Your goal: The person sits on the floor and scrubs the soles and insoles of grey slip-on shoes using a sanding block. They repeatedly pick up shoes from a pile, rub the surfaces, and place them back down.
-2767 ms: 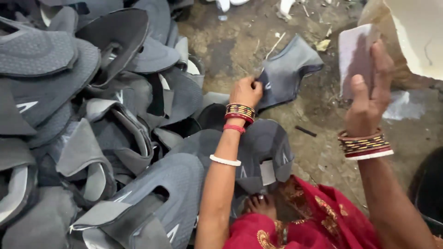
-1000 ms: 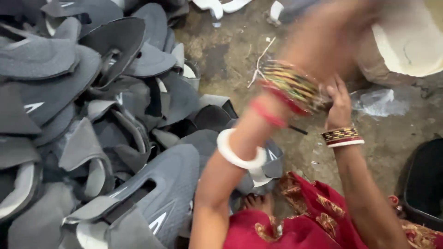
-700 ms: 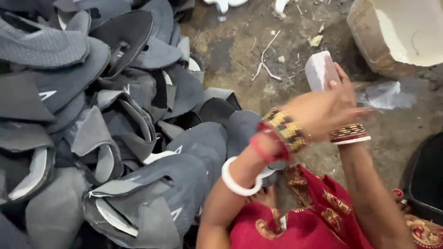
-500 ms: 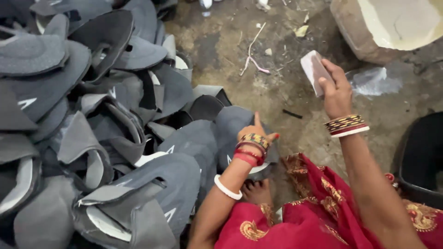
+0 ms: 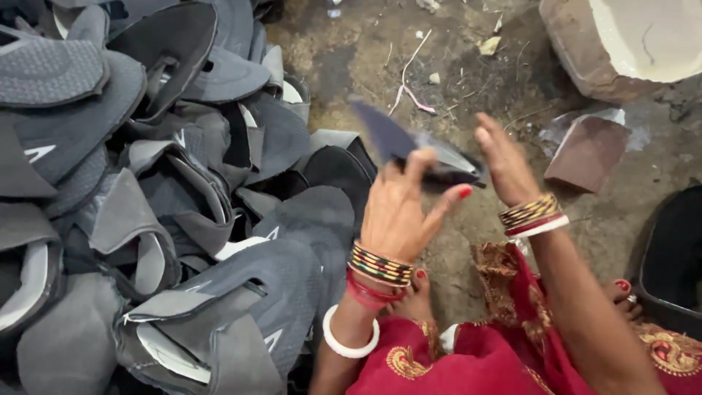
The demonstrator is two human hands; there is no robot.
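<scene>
Between both raised hands, at 1 o'clock of the grey pile (image 5: 146, 219): left hand (image 5: 398, 212) pinches a dark shoe-upper piece (image 5: 409, 150) by its edge; right hand (image 5: 504, 164) spread open, touching; looks thin, floppy, light.

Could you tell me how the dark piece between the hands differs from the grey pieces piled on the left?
The dark piece is raised off the ground between the left hand and right hand; the grey pieces lie heaped on the ground. It is one blurred, flat-looking piece, while the pile holds many, some showing pale linings and small white marks. Both look like shoe upper material.
</scene>
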